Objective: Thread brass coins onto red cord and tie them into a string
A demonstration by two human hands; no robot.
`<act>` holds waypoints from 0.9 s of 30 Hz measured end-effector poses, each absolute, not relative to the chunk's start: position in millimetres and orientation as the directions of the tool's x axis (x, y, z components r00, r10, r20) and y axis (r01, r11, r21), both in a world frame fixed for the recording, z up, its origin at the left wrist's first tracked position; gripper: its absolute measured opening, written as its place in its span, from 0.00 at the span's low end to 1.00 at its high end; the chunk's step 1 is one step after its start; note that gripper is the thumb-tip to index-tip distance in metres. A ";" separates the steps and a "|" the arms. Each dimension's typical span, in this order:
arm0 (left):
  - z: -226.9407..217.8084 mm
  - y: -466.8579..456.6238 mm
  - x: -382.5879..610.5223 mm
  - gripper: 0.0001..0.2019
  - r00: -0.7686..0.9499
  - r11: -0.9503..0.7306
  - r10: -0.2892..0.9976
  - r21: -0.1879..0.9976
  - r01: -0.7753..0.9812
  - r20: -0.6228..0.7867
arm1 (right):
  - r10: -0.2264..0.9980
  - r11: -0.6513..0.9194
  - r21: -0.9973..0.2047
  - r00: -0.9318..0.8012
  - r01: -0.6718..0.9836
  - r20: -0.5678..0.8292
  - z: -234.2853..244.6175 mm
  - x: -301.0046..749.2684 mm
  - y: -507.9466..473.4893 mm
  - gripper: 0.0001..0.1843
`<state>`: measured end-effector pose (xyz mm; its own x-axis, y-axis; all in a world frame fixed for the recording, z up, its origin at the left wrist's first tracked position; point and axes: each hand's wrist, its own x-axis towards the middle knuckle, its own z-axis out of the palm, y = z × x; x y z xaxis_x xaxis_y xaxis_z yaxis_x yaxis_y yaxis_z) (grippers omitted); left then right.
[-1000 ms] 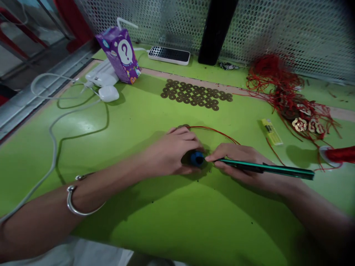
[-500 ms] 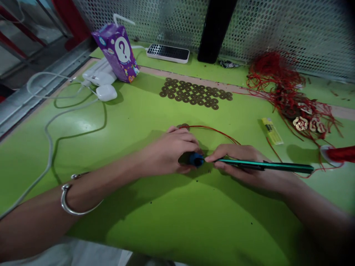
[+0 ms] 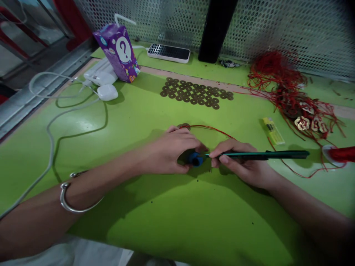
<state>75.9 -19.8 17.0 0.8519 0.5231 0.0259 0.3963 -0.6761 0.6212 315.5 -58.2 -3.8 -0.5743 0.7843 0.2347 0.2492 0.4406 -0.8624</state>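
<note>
My left hand (image 3: 177, 150) is closed around a small blue round thing (image 3: 195, 159) with a dark hollow in its end, held between thumb and fingers just over the green table. My right hand (image 3: 241, 160) pinches a slim dark green pen (image 3: 266, 155) with a clip, nearly level. Its tip points left and lies close to the blue thing; whether they touch I cannot tell. Behind my left fingers lies a brown holed coin (image 3: 184, 126) with red cord (image 3: 212, 128) running right from it. Dark specks dot the table near my hands.
Rows of holed coins (image 3: 194, 92) lie at the back. At right are tangled red cords (image 3: 274, 74), a yellow packet (image 3: 273, 131) and a red cord spool (image 3: 334, 153). A purple drink carton (image 3: 122, 51), white chargers (image 3: 107, 92) and a phone (image 3: 168, 53) stand or lie farther left.
My right hand has turned and shifted slightly, and the pen's rear end has risen and moved left. My left hand keeps its place, the blue thing tilted slightly.
</note>
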 end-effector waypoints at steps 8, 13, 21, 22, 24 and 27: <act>13.6 -17.3 75.1 0.15 0.862 -0.660 0.507 0.647 0.382 0.009 | 0.779 0.451 -0.828 -0.600 0.335 0.182 -2.7 316.1 -59.4 0.08; 13.9 -18.7 74.8 0.18 0.857 -0.663 0.515 0.621 0.419 -0.028 | 0.746 0.556 -0.751 -0.613 0.357 0.260 -0.7 315.5 -61.8 0.06; 11.1 -21.2 74.8 0.24 0.749 -0.617 0.663 0.564 0.548 -0.002 | 0.491 0.870 -0.161 -0.801 0.465 0.343 11.3 348.1 -36.6 0.11; 11.1 -21.5 74.8 0.24 0.735 -0.609 0.678 0.556 0.566 -0.004 | 0.475 0.876 -0.069 -0.833 0.477 0.283 13.7 351.0 -33.5 0.12; 10.6 -22.1 74.6 0.24 0.722 -0.602 0.692 0.547 0.581 -0.006 | 0.507 0.855 0.025 -0.845 0.518 0.171 20.1 354.4 -34.3 0.16; 9.3 -22.9 73.9 0.25 0.718 -0.595 0.696 0.553 0.583 -0.008 | 0.601 0.792 -0.008 -0.779 0.610 0.179 32.3 360.5 -59.2 0.19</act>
